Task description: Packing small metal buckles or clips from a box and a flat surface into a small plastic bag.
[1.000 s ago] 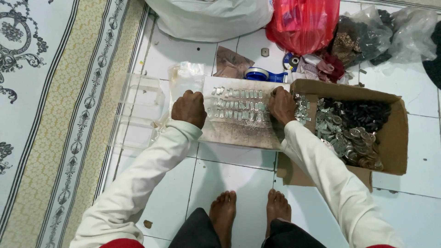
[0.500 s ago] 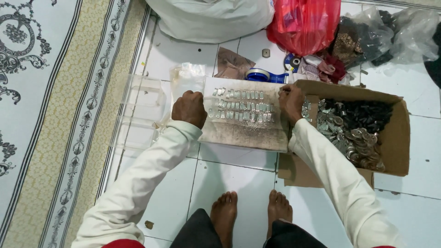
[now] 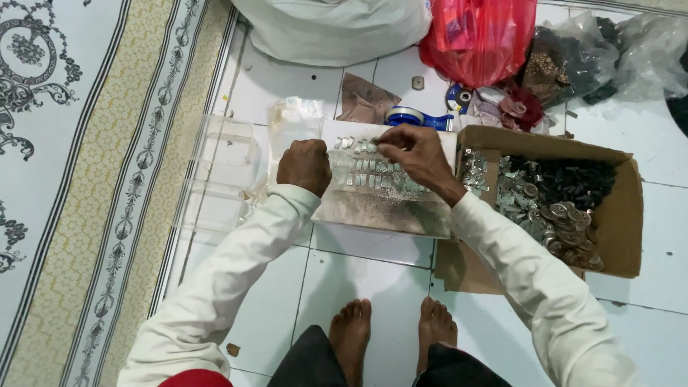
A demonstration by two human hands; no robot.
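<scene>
At the far left of the frame lies a patterned carpet (image 3: 64, 179) with a beige striped border. Right of it, on the white tiled floor (image 3: 373, 279), sit clear plastic containers (image 3: 222, 172); their exact count cannot be determined. At upper centre lies one white sack (image 3: 337, 25). Centre frame holds one flat white board (image 3: 380, 204) carrying small silver metal pieces (image 3: 365, 175) in roughly three rows, too small to count. The left hand (image 3: 306, 165) is closed into a fist and rests on the left edge of the board; whether it holds anything cannot be determined. The right hand (image 3: 416, 158) sits above the upper rows, fingertips pinched together over the pieces; what they grip is not visible. Compared with the earlier frames, the right hand has moved from the board's right edge to its upper middle; the left hand is unchanged. Behind the board lies one blue tape dispenser (image 3: 412, 117). At upper right sits one red plastic bag (image 3: 476, 36), then clear bags (image 3: 609, 54) of dark contents. At right, one open cardboard box (image 3: 623, 215) holds silver and dark metal parts (image 3: 552, 201). Two bare feet (image 3: 390, 333) appear at bottom centre.
</scene>
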